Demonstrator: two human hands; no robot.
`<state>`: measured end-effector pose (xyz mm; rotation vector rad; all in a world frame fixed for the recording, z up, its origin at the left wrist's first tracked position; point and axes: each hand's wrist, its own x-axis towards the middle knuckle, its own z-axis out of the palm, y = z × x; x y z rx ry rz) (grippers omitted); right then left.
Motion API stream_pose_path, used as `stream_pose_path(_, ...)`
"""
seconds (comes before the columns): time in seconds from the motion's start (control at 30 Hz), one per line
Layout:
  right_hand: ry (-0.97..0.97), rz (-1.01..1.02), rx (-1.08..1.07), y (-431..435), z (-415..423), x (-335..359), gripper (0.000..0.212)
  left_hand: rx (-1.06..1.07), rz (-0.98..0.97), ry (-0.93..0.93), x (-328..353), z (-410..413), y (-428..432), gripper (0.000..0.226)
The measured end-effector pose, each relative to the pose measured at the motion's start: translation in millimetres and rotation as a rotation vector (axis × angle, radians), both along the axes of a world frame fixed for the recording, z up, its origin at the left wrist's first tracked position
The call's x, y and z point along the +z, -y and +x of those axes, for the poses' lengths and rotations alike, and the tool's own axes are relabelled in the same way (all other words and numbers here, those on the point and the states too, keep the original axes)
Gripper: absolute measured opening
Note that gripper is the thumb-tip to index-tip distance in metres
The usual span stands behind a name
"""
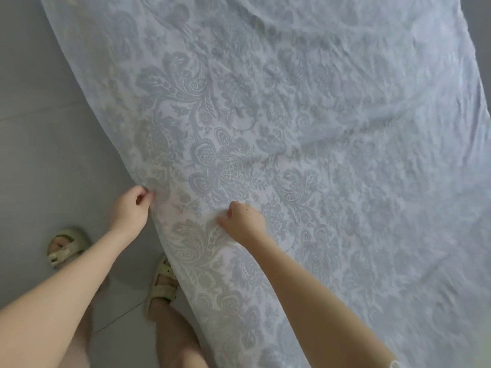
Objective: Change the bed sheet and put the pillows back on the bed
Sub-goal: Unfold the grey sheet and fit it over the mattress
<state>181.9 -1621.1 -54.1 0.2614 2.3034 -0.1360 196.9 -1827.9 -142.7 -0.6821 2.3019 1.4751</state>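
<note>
Grey floor tiles flank the patterned bed sheet at nine o'clock, the left hand pinching its edge and the right hand, at three o'clock of the left, pinching its cloth.

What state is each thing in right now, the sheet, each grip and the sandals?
bed sheet: spread out, wrinkled, near edge held.
left grip: pinches the sheet's edge.
right grip: pinches the sheet farther in.
sandals: worn, standing on the floor; one partly hidden by the sheet.
</note>
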Motion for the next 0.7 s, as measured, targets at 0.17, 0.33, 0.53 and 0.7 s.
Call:
stream_pose_path(0.17, 0.085, 0.071, 0.025, 23.7, -12.6, 10.1, 0.011, 0.002, -0.007, 0.062, 4.0, 8.7, 21.4, 0.027)
stream_pose_path(0.33, 0.142, 0.072, 0.045, 60.8, -38.0, 25.1, 0.030, -0.027, 0.162, 0.361, -13.9, -34.8, 32.1, 0.012)
stream_pose_path(0.53, -0.040, 0.014, -0.057, 105.0, -102.1, 28.6, 0.031, 0.107, 0.235, 0.239, -3.5, -149.6, 83.1, 0.056)
stream_pose_path(0.7, -0.087, -0.008, -0.059, 128.7, -152.9, 25.7, 0.030, 0.279, 0.277, 0.216, -7.4, -229.0, 113.4, 0.055)
